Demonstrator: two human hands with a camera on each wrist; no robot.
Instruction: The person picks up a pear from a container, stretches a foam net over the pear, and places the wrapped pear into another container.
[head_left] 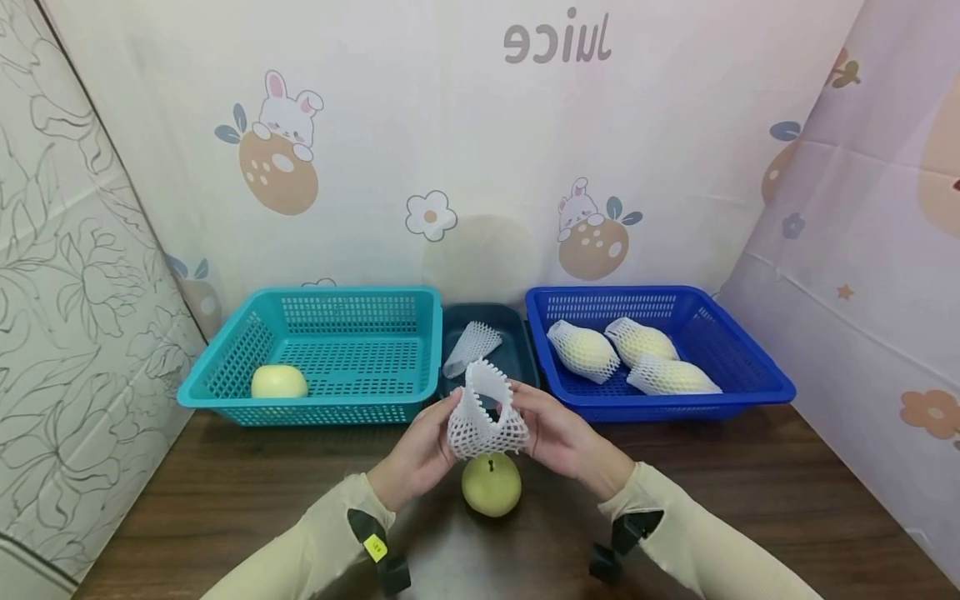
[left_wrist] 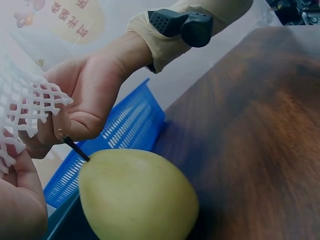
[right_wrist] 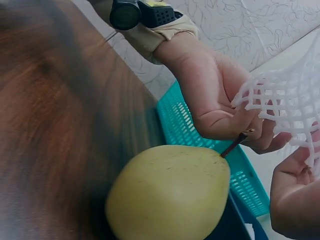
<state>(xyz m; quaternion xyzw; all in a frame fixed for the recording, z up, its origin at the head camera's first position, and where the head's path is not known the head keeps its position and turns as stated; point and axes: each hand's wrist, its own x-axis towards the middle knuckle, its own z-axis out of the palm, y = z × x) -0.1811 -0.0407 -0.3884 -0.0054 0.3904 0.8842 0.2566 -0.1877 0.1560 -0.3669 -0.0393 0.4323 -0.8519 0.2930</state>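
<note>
Between my two hands a white foam fruit net [head_left: 487, 421] is stretched wide, its mouth spread. My left hand [head_left: 422, 454] grips its left side, and my right hand [head_left: 564, 435] grips the opposite side. Right below the net a yellow-green pear [head_left: 491, 486] stands on the table with its dark stem up. In the left wrist view the bare pear [left_wrist: 137, 195] fills the foreground, the net's edge [left_wrist: 37, 100] above and to its left. The right wrist view shows the net [right_wrist: 285, 102] apart from the pear [right_wrist: 170, 192], with fingers hooked in the mesh.
A teal basket [head_left: 352, 412] at the left holds one pale yellow fruit [head_left: 279, 382]. In the dark tray [head_left: 517, 350] at the middle lies another foam net [head_left: 472, 346]. The blue basket [head_left: 667, 408] at the right contains three netted fruits [head_left: 588, 352]. Brown wooden table [head_left: 750, 483] lies in front.
</note>
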